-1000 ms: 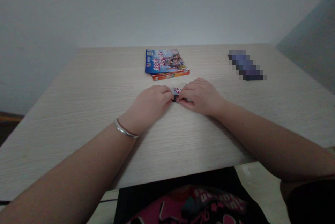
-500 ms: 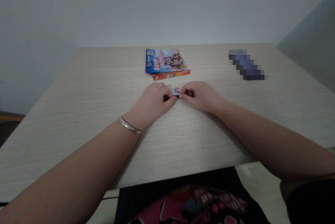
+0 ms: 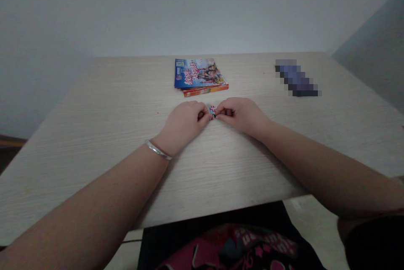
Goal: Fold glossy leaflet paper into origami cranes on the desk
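1. While both hands meet near mid-frame, less of the small printed piece [image 3: 212,109] shows between the fingertips than half a second ago; a second ago the fingers lay flatter over it.
2. Reads as close fingertip work on one short stretch of the piece, rather than broad pressing.
3. Left hand [image 3: 187,120]: curled, thumb and forefinger drawn together at the piece's left end, apparently pinching it.
4. Right hand [image 3: 245,114]: matching pinch at the right end, other fingers tucked in.
5. Piece: centre of frame, just below the booklet stack [image 3: 202,74]. Pale blue-grey face, red-and-white marks, dark lower edge; mostly covered, full shape cannot be told.
6. Pixelated object [image 3: 296,78]: upper right, on the table [image 3: 94,110], well apart from the hands.
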A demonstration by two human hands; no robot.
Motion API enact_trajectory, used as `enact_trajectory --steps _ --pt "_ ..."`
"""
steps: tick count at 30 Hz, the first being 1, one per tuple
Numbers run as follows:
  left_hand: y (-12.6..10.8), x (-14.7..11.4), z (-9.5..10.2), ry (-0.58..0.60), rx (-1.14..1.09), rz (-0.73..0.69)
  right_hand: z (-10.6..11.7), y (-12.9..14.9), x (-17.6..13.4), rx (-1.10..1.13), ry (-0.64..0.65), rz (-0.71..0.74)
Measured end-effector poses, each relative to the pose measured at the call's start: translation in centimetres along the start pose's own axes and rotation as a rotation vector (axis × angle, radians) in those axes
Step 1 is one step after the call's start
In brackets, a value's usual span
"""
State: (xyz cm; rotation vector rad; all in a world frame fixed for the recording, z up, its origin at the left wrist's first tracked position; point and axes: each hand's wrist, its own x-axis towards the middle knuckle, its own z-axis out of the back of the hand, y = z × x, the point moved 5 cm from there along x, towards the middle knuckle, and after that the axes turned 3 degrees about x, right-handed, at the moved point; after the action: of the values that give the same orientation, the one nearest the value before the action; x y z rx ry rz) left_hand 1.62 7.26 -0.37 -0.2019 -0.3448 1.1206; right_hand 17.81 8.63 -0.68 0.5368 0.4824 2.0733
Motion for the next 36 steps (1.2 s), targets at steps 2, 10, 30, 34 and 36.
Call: enact_trajectory --steps 2,10,30,34,36 --pt "0.1 0.0 0.0 0.002 -0.037 0.016 0.2 0.3 -0.1 -0.081 0.005 0.040" --pt "0.3 0.0 -0.2 -0.001 -0.057 0.022 0.2 0.6 -0.3 -0.193 0.049 0.133" --pt "0.3 -0.3 0.3 0.007 -0.025 -0.224 0.7 1.2 -0.7 -0.272 0.075 0.091" --pt "-0.3 -0.4 0.5 0.032 0.052 -0.259 0.7 1.5 -0.8 -0.309 0.073 0.100" --pt "-0.5 -0.5 0.7 0.034 0.087 -0.269 0.7 1.6 -0.8 -0.325 0.074 0.094"
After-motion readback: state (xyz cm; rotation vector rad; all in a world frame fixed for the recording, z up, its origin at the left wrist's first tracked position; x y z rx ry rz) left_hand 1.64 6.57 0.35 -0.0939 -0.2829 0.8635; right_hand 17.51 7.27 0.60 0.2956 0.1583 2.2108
